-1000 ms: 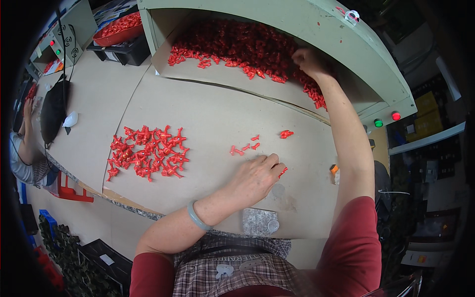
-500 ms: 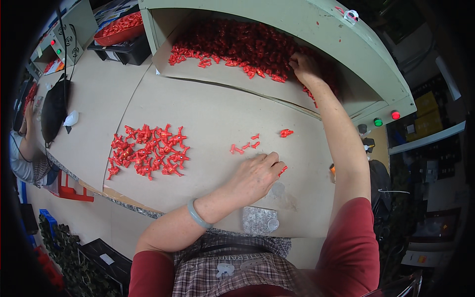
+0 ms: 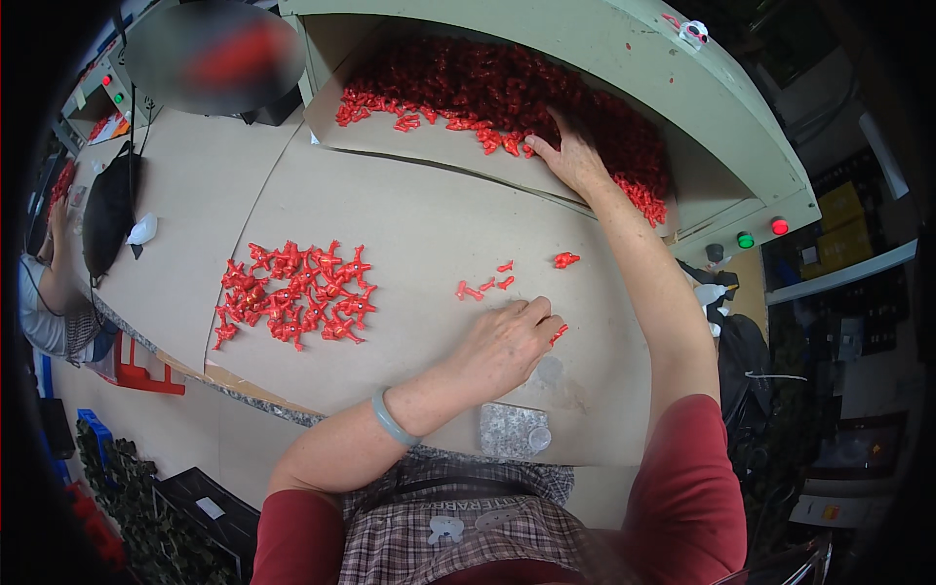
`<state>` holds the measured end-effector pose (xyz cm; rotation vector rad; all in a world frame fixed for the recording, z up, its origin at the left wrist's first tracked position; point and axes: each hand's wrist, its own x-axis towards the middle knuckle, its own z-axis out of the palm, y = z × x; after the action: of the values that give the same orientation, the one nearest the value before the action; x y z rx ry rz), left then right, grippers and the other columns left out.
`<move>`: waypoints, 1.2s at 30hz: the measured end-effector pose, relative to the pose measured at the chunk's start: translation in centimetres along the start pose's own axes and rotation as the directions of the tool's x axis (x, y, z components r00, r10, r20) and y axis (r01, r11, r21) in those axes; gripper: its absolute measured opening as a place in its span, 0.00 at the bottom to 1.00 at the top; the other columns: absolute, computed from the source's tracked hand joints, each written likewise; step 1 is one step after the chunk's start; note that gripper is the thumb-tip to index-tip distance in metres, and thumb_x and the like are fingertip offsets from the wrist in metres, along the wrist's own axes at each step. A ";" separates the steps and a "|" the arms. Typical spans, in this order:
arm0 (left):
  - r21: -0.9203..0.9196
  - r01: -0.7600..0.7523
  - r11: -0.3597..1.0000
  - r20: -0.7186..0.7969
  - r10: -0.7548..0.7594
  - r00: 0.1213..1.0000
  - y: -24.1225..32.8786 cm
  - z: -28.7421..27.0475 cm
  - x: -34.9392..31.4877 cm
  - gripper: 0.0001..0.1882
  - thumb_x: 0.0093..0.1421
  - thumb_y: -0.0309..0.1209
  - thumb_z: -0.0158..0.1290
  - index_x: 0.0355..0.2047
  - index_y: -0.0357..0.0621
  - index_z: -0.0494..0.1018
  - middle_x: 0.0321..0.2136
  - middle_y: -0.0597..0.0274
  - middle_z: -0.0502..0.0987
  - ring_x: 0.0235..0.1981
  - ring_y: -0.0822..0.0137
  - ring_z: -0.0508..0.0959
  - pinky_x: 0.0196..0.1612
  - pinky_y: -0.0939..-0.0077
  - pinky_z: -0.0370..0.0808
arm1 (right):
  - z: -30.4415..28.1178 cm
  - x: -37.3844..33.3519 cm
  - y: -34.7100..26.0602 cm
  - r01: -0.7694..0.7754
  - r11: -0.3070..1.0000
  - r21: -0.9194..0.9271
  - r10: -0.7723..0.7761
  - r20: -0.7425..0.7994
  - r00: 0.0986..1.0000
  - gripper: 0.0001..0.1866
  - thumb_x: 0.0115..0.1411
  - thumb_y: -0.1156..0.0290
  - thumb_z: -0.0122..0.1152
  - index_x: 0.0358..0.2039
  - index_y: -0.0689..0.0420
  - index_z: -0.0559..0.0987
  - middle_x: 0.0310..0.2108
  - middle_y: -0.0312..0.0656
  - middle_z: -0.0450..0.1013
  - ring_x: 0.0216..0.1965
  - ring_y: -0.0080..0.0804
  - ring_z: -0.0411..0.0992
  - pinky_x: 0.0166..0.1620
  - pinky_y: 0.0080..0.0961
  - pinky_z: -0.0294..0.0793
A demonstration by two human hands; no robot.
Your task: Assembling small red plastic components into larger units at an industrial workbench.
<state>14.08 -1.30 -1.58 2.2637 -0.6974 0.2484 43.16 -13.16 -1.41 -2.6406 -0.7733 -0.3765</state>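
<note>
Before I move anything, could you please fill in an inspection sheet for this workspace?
Surface: beige table, lightly marked near the front.
Job's things: red figures clustered left; loose red parts to their right; red pile inside the cabinet.
Clutter: speckled block at the front; black bag at far left.
Hands: left hand pinches a red piece; right hand, thumb spread, is at the pile.
Cables: dark cable, upper left.
Surroundings: another person and red stool, left; upper-left patch blurred.

A red stool (image 3: pixel 136 378) (near the table (image 3: pixel 409 214)) stands on pale floor (image 3: pixel 253 429)
</note>
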 end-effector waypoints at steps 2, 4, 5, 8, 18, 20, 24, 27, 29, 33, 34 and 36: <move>-0.008 0.002 1.000 0.008 -0.002 1.000 0.0 0.1 0.1 0.12 0.57 0.27 0.57 0.42 0.39 0.73 0.36 0.58 0.71 0.37 0.58 0.77 0.39 0.63 0.77 | 0.5 0.0 -0.2 0.005 1.000 0.001 -0.005 -0.040 0.999 0.40 0.59 0.45 0.61 0.64 0.56 0.64 0.62 0.57 0.62 0.62 0.53 0.62 0.63 0.43 0.65; -0.015 0.006 1.000 -0.017 -0.007 1.000 0.0 0.2 0.0 0.12 0.57 0.27 0.57 0.42 0.39 0.73 0.36 0.58 0.71 0.37 0.57 0.77 0.39 0.63 0.77 | 1.1 0.0 -0.6 0.005 1.000 0.004 -0.005 -0.076 0.997 0.37 0.59 0.46 0.61 0.63 0.54 0.66 0.61 0.56 0.64 0.62 0.53 0.63 0.63 0.42 0.64; -0.020 0.008 1.000 -0.009 -0.008 1.000 0.0 0.2 0.0 0.12 0.57 0.27 0.57 0.42 0.39 0.73 0.36 0.58 0.71 0.37 0.57 0.77 0.39 0.63 0.77 | 1.1 0.1 -0.9 -0.027 1.000 -0.008 0.026 -0.096 0.995 0.35 0.60 0.47 0.61 0.61 0.53 0.67 0.59 0.55 0.65 0.60 0.54 0.65 0.62 0.43 0.66; -0.037 0.006 0.999 -0.031 -0.008 0.999 0.0 0.1 0.3 0.12 0.56 0.27 0.58 0.41 0.40 0.73 0.36 0.57 0.71 0.37 0.56 0.77 0.39 0.63 0.76 | 1.4 0.4 -1.0 0.027 0.998 -0.058 -0.036 -0.150 0.988 0.29 0.61 0.48 0.59 0.58 0.50 0.70 0.54 0.52 0.69 0.54 0.54 0.68 0.56 0.46 0.71; -0.106 0.023 0.994 -0.022 -0.026 0.999 0.1 0.0 0.2 0.10 0.55 0.25 0.57 0.38 0.41 0.70 0.33 0.58 0.72 0.37 0.54 0.77 0.38 0.60 0.75 | 1.7 -0.6 -2.4 -0.013 0.982 -0.189 -0.018 -0.160 0.987 0.24 0.60 0.49 0.59 0.49 0.54 0.75 0.45 0.50 0.73 0.48 0.49 0.73 0.49 0.44 0.76; -0.108 0.031 0.994 -0.024 -0.034 0.999 0.0 0.1 0.2 0.09 0.54 0.24 0.57 0.36 0.42 0.70 0.30 0.58 0.73 0.39 0.55 0.76 0.40 0.61 0.74 | 1.0 -0.8 -2.9 -0.053 0.981 -0.185 0.030 -0.122 0.992 0.27 0.61 0.47 0.56 0.51 0.55 0.75 0.49 0.50 0.72 0.49 0.51 0.73 0.49 0.46 0.76; -0.015 0.032 0.999 -0.037 -0.032 0.999 -0.1 -0.5 0.6 0.10 0.54 0.24 0.57 0.36 0.43 0.70 0.30 0.58 0.74 0.43 0.56 0.75 0.46 0.55 0.71 | 1.6 -0.8 -1.5 0.060 0.985 -0.161 -0.085 -0.151 0.985 0.26 0.62 0.46 0.56 0.50 0.54 0.76 0.49 0.49 0.71 0.49 0.51 0.73 0.48 0.47 0.76; 0.053 -0.021 0.998 -0.150 0.029 0.988 -1.0 -0.7 0.9 0.09 0.54 0.24 0.57 0.35 0.44 0.70 0.33 0.59 0.76 0.46 0.55 0.73 0.51 0.49 0.67 | 1.7 -1.0 -2.1 0.065 0.983 -0.171 -0.092 -0.153 0.984 0.26 0.61 0.45 0.56 0.49 0.53 0.76 0.49 0.49 0.71 0.49 0.52 0.73 0.47 0.48 0.76; 0.160 -0.028 0.987 -0.231 0.065 0.971 -1.8 -0.3 1.3 0.09 0.54 0.23 0.57 0.35 0.43 0.69 0.34 0.59 0.77 0.46 0.55 0.73 0.53 0.44 0.65 | 1.2 -1.1 -2.6 -0.001 0.982 -0.187 -0.020 -0.108 0.994 0.30 0.59 0.41 0.58 0.51 0.52 0.76 0.52 0.50 0.71 0.48 0.51 0.75 0.48 0.47 0.76; 0.113 0.041 0.993 -0.257 -0.011 0.966 -2.6 0.0 1.4 0.10 0.54 0.22 0.56 0.35 0.42 0.68 0.33 0.57 0.76 0.45 0.55 0.74 0.53 0.50 0.67 | 0.3 -1.8 -3.6 -0.064 0.978 -0.196 0.041 -0.116 0.992 0.31 0.57 0.40 0.59 0.51 0.50 0.75 0.49 0.50 0.74 0.47 0.52 0.75 0.47 0.47 0.76; 0.055 0.032 0.998 -0.247 -0.017 0.969 -2.7 -0.1 1.5 0.09 0.54 0.22 0.56 0.35 0.42 0.68 0.32 0.56 0.76 0.44 0.54 0.74 0.51 0.52 0.68 | 0.1 -2.0 -3.8 -0.081 0.979 -0.186 0.067 -0.081 0.994 0.30 0.57 0.40 0.60 0.50 0.50 0.75 0.46 0.49 0.75 0.47 0.51 0.75 0.47 0.47 0.76; 0.001 0.020 1.000 -0.242 -0.019 0.970 -2.8 -0.4 1.2 0.09 0.54 0.22 0.56 0.34 0.42 0.67 0.32 0.55 0.75 0.43 0.53 0.74 0.50 0.54 0.69 | -0.2 -2.2 -4.0 -0.096 0.979 -0.177 0.089 -0.050 0.995 0.30 0.57 0.40 0.60 0.50 0.50 0.75 0.43 0.48 0.77 0.47 0.51 0.75 0.46 0.48 0.76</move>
<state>16.67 0.07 -2.55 2.1942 -0.5460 0.5068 39.14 -11.13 -0.93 -2.8141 -0.6273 -0.4950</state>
